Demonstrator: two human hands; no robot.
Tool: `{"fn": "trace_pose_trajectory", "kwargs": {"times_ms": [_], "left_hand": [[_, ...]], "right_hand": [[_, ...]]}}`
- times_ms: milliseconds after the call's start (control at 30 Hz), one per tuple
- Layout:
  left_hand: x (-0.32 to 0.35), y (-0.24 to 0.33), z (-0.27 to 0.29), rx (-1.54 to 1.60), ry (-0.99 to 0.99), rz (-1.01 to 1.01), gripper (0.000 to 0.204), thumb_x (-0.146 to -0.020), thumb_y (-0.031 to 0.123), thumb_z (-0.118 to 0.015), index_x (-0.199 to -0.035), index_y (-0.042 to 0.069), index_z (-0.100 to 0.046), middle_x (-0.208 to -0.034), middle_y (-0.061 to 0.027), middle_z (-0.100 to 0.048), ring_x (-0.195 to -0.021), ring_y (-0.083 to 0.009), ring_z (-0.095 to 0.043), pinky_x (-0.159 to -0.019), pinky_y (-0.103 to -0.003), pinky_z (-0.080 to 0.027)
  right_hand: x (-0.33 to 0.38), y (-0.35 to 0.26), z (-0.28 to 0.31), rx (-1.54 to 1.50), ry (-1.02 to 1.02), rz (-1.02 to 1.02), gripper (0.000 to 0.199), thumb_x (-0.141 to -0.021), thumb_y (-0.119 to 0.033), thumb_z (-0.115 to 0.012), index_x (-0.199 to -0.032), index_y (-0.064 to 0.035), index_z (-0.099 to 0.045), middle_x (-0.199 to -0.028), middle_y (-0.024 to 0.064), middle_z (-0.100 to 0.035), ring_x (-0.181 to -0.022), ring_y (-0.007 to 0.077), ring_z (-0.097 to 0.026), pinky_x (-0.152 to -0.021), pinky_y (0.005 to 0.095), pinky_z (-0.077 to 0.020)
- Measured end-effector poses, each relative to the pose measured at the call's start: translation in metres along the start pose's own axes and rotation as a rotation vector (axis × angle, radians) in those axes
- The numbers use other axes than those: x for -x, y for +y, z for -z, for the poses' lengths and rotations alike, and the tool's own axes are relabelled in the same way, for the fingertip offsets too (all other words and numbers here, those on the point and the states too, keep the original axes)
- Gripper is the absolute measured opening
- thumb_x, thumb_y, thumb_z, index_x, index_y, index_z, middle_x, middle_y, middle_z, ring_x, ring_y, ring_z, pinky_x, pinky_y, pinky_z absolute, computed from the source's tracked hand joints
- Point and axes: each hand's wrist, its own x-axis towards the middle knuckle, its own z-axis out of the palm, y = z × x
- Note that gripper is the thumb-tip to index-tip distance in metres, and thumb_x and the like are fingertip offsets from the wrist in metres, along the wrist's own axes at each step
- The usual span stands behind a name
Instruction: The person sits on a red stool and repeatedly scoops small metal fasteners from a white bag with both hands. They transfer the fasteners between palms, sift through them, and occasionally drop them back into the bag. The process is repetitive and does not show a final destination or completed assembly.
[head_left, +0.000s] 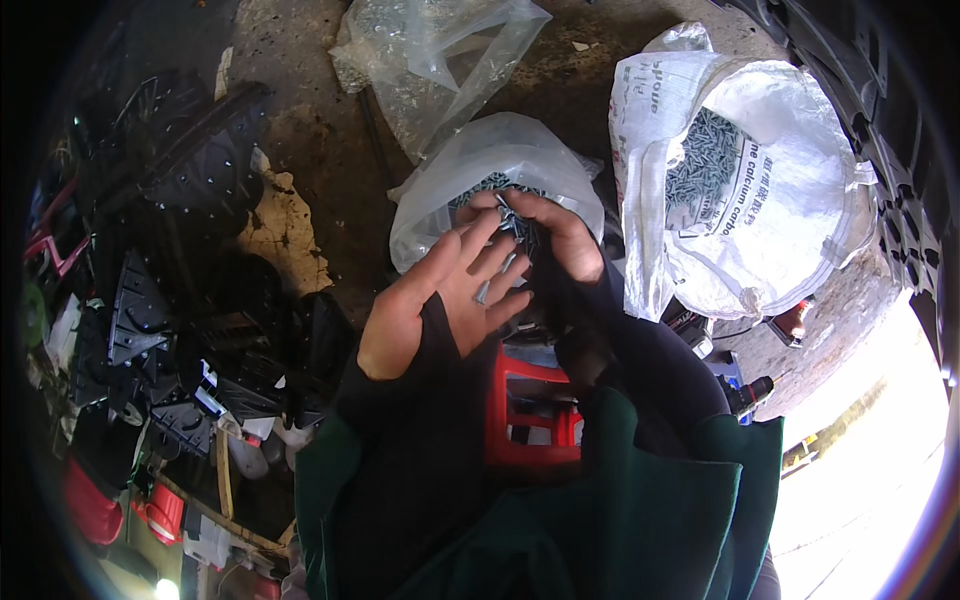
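Small grey metal screws (pixel 513 222) lie between the two hands, just beyond the fingertips of the left hand (pixel 440 305) and under the bent fingers of the right hand (pixel 562 235). The left fingers are spread and straight, palm turned up — one single grey screw (pixel 482 293) shows against them, near their middle. The right fingers curl over the small cluster; whether they pinch it firmly I cannot tell.

Directly behind the fingers, partly covered by them, a rounded translucent white plastic bag (pixel 510 140) stands with its mouth open, holding a heap of similar screws (pixel 485 184). To the right of the fingers and well apart, a large white woven sack (pixel 800 225) with dark printing gapes wide, more grey screws (pixel 700 165) inside it. Beyond the fingers, past the translucent bag, lies a crumpled clear plastic sheet or bag (pixel 460 50) — its contents unclear. A red plastic stool (pixel 540 455) sits below the fingers, nearer the body.
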Motion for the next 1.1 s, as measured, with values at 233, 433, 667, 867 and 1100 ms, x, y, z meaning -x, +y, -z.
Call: {"fn": "trace_pose_trajectory", "kwargs": {"times_ms": [233, 433, 667, 867, 1100], "left_hand": [[0.013, 0.005, -0.012, -0.003, 0.028, 0.016, 0.076, -0.100, 0.053, -0.037, -0.154, 0.004, -0.019, -0.154, -0.0199, -0.027, -0.142, -0.0384, -0.030, -0.112, -0.052, -0.029], [0.023, 0.023, -0.006, -0.250, -0.061, -0.077, 0.065, -0.102, 0.050, -0.034, -0.143, -0.001, -0.035, -0.134, -0.0231, -0.051, -0.113, -0.0359, -0.060, -0.097, -0.045, -0.046], [0.009, 0.028, 0.029, -0.591, 0.210, -0.378, 0.028, -0.102, 0.022, -0.051, -0.118, 0.000, -0.059, -0.098, -0.0086, -0.067, -0.088, -0.0132, -0.061, -0.078, -0.028, -0.047], [-0.010, -0.007, 0.045, -1.333, 0.804, -0.935, 0.044, -0.087, 0.018, -0.072, -0.123, -0.001, -0.054, -0.101, -0.0103, -0.064, -0.085, -0.0223, -0.061, -0.082, -0.033, -0.047], [-0.043, -0.019, 0.076, -1.072, 0.791, -0.719, 0.037, -0.085, 0.021, -0.072, -0.113, 0.000, -0.060, -0.094, -0.0152, -0.068, -0.085, -0.0247, -0.066, -0.078, -0.035, -0.050]], "right_hand": [[0.004, 0.004, 0.008, -0.048, -0.065, -0.172, 0.026, -0.095, -0.024, -0.053, -0.112, -0.0048, -0.060, -0.100, 0.0087, -0.065, -0.088, 0.0189, -0.065, -0.077, 0.0316, -0.0553], [0.051, -0.020, -0.033, 0.507, 0.048, -0.060, 0.028, -0.095, -0.026, -0.054, -0.104, -0.0009, -0.063, -0.088, 0.0095, -0.064, -0.069, 0.0171, -0.061, -0.056, 0.0289, -0.0511], [0.164, -0.070, -0.075, 0.835, -0.064, 0.038, 0.041, -0.085, -0.030, -0.057, -0.088, 0.0097, -0.066, -0.070, 0.0149, -0.066, -0.051, 0.0167, -0.059, -0.045, 0.0279, -0.0454], [0.185, -0.105, -0.078, 1.084, 0.228, 0.777, 0.035, -0.098, -0.023, -0.055, -0.116, 0.0066, -0.058, -0.083, 0.0180, -0.066, -0.068, 0.0199, -0.063, -0.060, 0.0285, -0.0497], [0.164, -0.084, -0.094, 1.806, 0.388, 0.875, 0.043, -0.093, -0.017, -0.060, -0.133, -0.0012, -0.053, -0.127, 0.0281, -0.057, -0.116, 0.0409, -0.058, -0.099, 0.0483, -0.0469]]}}
